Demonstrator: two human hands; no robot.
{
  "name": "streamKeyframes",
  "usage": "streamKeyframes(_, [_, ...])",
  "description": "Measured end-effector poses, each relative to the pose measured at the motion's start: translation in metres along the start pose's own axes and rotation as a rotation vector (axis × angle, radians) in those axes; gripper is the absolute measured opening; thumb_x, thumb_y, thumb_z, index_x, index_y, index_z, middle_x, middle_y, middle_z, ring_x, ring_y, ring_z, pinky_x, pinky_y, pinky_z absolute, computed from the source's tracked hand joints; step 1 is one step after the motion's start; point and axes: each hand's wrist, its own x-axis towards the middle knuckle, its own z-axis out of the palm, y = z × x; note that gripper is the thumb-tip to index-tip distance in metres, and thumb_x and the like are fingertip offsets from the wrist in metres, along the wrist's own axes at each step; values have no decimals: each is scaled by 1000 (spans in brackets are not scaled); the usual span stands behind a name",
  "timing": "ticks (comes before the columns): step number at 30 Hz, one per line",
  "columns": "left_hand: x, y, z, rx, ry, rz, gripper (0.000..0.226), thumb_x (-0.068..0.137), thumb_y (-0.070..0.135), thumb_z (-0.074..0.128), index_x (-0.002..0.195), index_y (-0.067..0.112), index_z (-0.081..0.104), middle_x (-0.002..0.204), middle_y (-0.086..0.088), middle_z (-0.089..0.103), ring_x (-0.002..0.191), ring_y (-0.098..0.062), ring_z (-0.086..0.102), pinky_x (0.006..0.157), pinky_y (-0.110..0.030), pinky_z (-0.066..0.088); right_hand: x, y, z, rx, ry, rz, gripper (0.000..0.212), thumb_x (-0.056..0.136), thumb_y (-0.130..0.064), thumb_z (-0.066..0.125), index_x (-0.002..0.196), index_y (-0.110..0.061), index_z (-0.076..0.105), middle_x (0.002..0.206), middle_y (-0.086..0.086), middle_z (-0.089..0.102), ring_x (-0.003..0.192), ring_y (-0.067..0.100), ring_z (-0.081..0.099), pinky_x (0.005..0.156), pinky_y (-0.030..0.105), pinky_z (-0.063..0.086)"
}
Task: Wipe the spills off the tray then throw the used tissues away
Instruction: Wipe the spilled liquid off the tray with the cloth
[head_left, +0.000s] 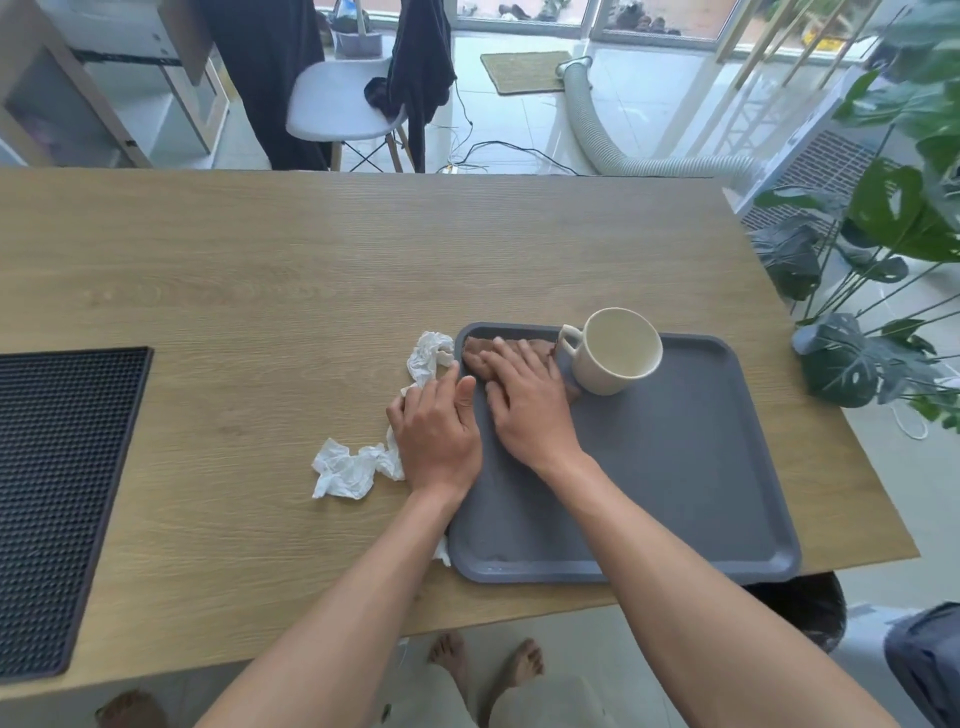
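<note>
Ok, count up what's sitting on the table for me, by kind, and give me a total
Tray: 1
Mug: 1
Brown-stained tissue under the right hand: 1
White crumpled tissues by the left hand: at least 2; the hand hides whether they join
Black mat: 1
Total: at least 6

Mug on tray; tissues left of tray.

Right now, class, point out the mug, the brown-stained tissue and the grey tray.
mug (618, 358), head view, on its outer wall.
brown-stained tissue (480, 347), head view, on its far left end.
grey tray (675, 467), head view, on its bare floor.
</note>
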Motion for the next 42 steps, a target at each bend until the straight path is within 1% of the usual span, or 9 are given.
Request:
streamKeyframes(5, [0,-1,-1,-20,15,-11,62,100,49,14,125,18,62,104,-3,71,101,-24,59,98,-39,31,-50,-3,-17,84,-69,-98,35,87,-16,54,121,-22,59,140,-5,50,136,18,37,111,47,28])
streamKeyframes(13, [2,0,-3,-23,25,-15,73,99,53,5,118,17,66,92,-4,70,92,-26,59,94,-40,32,-144,21,-49,139,-300,-290,35,87,-14,54,118,-29,59,144,-17,43,142,7,24,116,40,20])
streamKeyframes(16, [1,0,-3,-26,22,-6,75,99,55,6,114,16,67,88,-4,69,90,-27,59,95,-41,33,-157,45,-74,74,-368,-344,36,88,-11,56,119,-29,59,144,-19,42,141,4,23,116,28,13])
streamKeyframes(19, [0,0,-1,-24,10,-3,63,100,50,16,120,16,65,89,-4,68,92,-28,58,96,-40,31,-161,71,-101,62,-368,-251,36,89,-8,55,117,-29,61,143,-20,42,141,1,21,111,11,3])
streamKeyframes(23, [-1,-1,0,-3,8,-9,52,100,43,25,124,16,63,92,-7,69,93,-28,59,96,-41,32,-168,74,-100,119,-340,-183,36,94,-12,53,123,-32,59,146,-20,38,143,4,18,117,27,9])
streamKeyframes(30, [-2,1,-3,0,26,-10,66,100,49,12,121,15,65,91,-7,70,92,-29,59,93,-42,34,-145,18,-36,95,-240,-249,39,96,-42,40,126,-25,56,149,-8,37,144,11,20,116,38,13])
streamKeyframes(33, [-2,0,-3,12,10,5,67,100,51,10,124,16,62,91,-6,69,92,-28,59,94,-42,33,-129,1,-20,94,-165,-243,33,95,-39,42,118,-24,61,144,-5,46,140,15,30,115,38,16])
streamKeyframes(37, [-1,-2,0,19,10,39,66,100,51,12,124,15,62,93,-6,69,92,-27,60,94,-40,32,-94,1,-16,159,-127,-165,29,94,-38,46,113,-27,65,141,-7,49,139,12,31,117,32,12])
streamKeyframes(42, [0,-4,2,16,2,39,66,99,51,13,124,16,62,98,-5,70,94,-25,60,94,-42,34,-40,7,-11,209,-36,-73,19,93,-27,57,110,-24,66,139,3,52,137,23,36,115,45,21])
